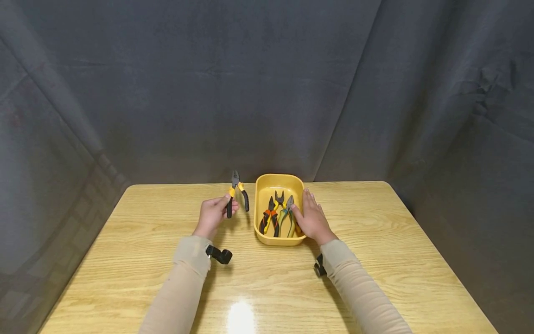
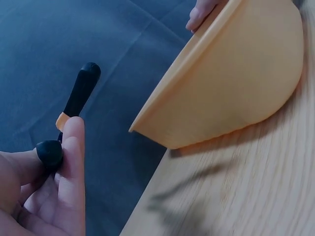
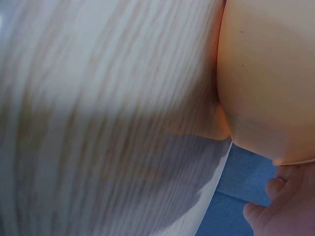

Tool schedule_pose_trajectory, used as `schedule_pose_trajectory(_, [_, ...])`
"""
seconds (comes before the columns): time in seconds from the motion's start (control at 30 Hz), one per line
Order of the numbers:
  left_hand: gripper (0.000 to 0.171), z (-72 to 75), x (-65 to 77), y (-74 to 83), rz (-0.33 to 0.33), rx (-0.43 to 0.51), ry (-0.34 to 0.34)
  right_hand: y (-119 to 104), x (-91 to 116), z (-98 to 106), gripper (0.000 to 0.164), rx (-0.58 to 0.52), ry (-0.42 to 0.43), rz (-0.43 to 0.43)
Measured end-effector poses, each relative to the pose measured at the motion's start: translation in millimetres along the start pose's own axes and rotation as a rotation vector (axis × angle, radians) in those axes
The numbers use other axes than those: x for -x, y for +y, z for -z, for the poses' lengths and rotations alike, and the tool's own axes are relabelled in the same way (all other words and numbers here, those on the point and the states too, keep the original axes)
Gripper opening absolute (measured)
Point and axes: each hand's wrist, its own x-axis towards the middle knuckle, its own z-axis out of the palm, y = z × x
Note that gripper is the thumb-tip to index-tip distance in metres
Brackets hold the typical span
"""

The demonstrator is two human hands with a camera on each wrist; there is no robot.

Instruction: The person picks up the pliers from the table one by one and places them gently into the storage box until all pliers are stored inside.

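Note:
My left hand [image 1: 212, 213] holds a pair of pliers [image 1: 235, 180] with black-and-yellow handles, jaws pointing up, left of a yellow plastic tub [image 1: 280, 241]. One handle is pinched between thumb and fingers; the other [image 2: 84, 88] spreads away from it. At the tub's right side, my right hand [image 1: 314, 220] grips the rim, thumb over the inside and fingers along the outer wall. Inside lie pliers with orange-and-black handles [image 1: 274, 222], pliers with yellow at the pivot [image 1: 280, 200], and green-and-yellow pliers [image 1: 284, 222]. The right hand partly hides something orange beside them.
The tub stands on a wood-grain table [image 1: 137, 260], close to its far edge. Dark grey cloth [image 1: 208, 93] hangs behind the table and along both sides. Each wrist carries a small black camera [image 1: 219, 254] on a strap.

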Motion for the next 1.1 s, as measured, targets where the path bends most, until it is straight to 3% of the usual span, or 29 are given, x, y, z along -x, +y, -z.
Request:
schedule_pose_trajectory(0.43, [0.036,-19.5,5.9,1.4,-0.059,-0.034,-0.032,-2,0,0,0.076,-0.001,0.01,0.004])
schedule_pose_trajectory(1.1, [0.034,-51.9,15.4,-7.3,-0.048,-0.11,-0.075,-3,2,1,0.077,-0.013,-0.012,-0.012])
